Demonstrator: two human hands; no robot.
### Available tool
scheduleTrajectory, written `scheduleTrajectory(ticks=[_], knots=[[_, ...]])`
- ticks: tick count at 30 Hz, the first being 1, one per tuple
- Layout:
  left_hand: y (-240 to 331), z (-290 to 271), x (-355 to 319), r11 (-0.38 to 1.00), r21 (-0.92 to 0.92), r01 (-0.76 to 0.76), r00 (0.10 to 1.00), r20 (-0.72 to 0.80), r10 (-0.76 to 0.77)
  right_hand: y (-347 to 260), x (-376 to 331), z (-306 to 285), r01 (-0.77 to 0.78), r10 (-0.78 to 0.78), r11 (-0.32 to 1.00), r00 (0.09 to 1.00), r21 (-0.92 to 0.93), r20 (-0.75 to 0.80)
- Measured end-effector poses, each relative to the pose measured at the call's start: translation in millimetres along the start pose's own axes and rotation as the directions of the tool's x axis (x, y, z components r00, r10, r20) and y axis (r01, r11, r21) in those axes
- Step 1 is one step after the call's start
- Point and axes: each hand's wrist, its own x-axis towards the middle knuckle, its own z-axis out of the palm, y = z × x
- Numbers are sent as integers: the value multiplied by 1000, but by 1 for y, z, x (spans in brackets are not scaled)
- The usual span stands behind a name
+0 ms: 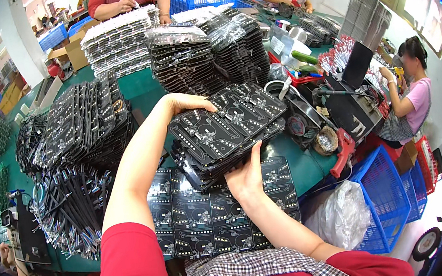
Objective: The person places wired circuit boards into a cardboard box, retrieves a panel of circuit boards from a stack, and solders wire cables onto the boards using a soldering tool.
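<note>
Clearly I grip the fanned stack of thin black rigid circuit panels (pixel 228 131) above the desk's near edge: left hand (pixel 186 103) clasping its far end, right hand (pixel 245 176) underneath; stiff, heavyish, slide-prone.

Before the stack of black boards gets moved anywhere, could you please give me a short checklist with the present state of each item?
1. Left hand on the far edge of the stack of black boards: ok.
2. Right hand under the near edge: ok.
3. Boards squared up: not ok, they fan out and overhang each other.
4. Stack level: not ok, it tilts.
5. Flat black panels lie beneath on the green table: ok.
6. Room to the right: not ok, a red tool and a blue basket are close.
</note>
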Motion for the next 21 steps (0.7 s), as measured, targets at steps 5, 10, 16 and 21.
scheduleTrajectory(ticks=[5, 10, 16, 21], knots=[[2, -4, -3, 1000, -16, 20, 998, 56, -19, -4, 0, 5, -102, 101, 995, 993, -17, -56], [39, 22, -15, 975, 218, 43, 999, 9, -47, -5, 3, 2, -53, 60, 996, 992, 67, -112], [40, 4, 12, 963, 259, -76, 971, 238, 13, 7, 1, 4, -53, 64, 995, 988, 89, -137], [39, 10, 0, 615, 769, -174, 928, -80, 363, 13, 8, 2, -42, 54, 995, 990, 93, -130]])
